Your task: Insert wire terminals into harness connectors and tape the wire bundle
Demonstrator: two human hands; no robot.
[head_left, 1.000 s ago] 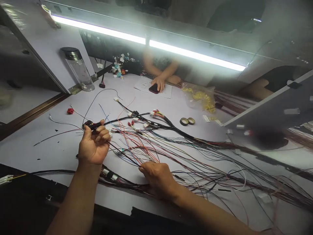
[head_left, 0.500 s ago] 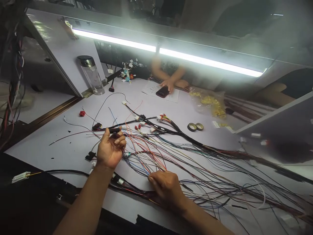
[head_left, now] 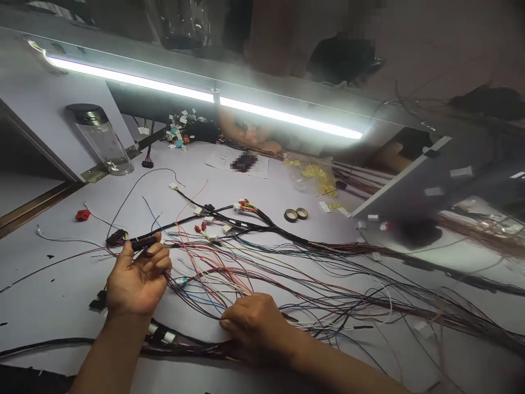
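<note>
A large wire harness [head_left: 262, 257] of many coloured wires with small connectors is spread over the white table [head_left: 49, 284]. My left hand [head_left: 137, 276] is raised, palm up, with its fingers closed round a black taped branch [head_left: 141, 242] near a black connector [head_left: 116, 237]. My right hand [head_left: 254, 325] rests knuckles up on the table, fingers curled and pinched on thin wires near the front edge. A thick black bundle [head_left: 172, 342] with white connectors runs beneath both wrists.
A clear bottle [head_left: 102, 141] stands at back left, a red connector [head_left: 82, 215] lies left. Two tape rolls [head_left: 296, 214], a bag of yellow parts [head_left: 314, 172] and a paper sheet [head_left: 238, 162] sit beyond. Another person's arms [head_left: 250, 137] rest at the far side under the light bar [head_left: 205, 98].
The camera view shifted upward and sideways. My left hand kept its hold on the black branch, sliding slightly along it; my right hand stayed on the thin wires.
</note>
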